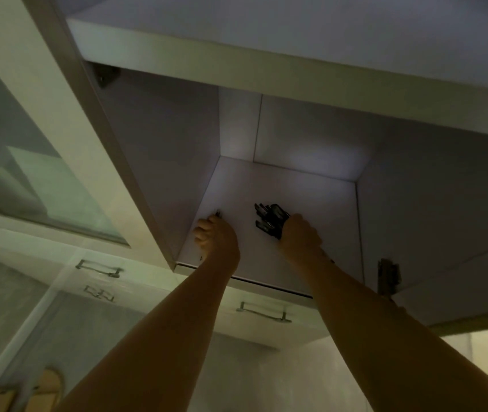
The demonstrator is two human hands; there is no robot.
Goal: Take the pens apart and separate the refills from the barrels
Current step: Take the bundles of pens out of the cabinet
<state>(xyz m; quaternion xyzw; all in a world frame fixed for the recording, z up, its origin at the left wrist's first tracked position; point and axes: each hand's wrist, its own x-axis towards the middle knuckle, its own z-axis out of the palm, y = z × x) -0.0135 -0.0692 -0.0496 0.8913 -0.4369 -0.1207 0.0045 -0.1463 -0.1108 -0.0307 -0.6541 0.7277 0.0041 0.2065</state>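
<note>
Overhead, both my arms stretch up and forward into an open wall cupboard (pixel 296 138), bare forearms rising from the bottom of the view. My left hand (pixel 213 236) sits at the left side of the cupboard floor, close to the left wall, with its fingers curled in; a small dark tip pokes out just above the knuckles, but the light is too dim for me to say whether it is a pen or whether the fingers truly grip it. My right hand (pixel 300 236) lies further right and a little deeper in, its fingers wrapped round a bunch of dark pens (pixel 269 220) whose ends fan out to the upper left of the fist.

Inside, the cupboard shows pale walls, a shelf (pixel 266 69) across the top, and a pale floor that carries only what my hands have hold of. Its door (pixel 58 114) hangs open at the left, with a hinge near the top corner and another hinge at the right edge.

The pens stand between my two hands, touching the right one and apart from the left. Below the cupboard run drawers with metal handles (pixel 100 268).
</note>
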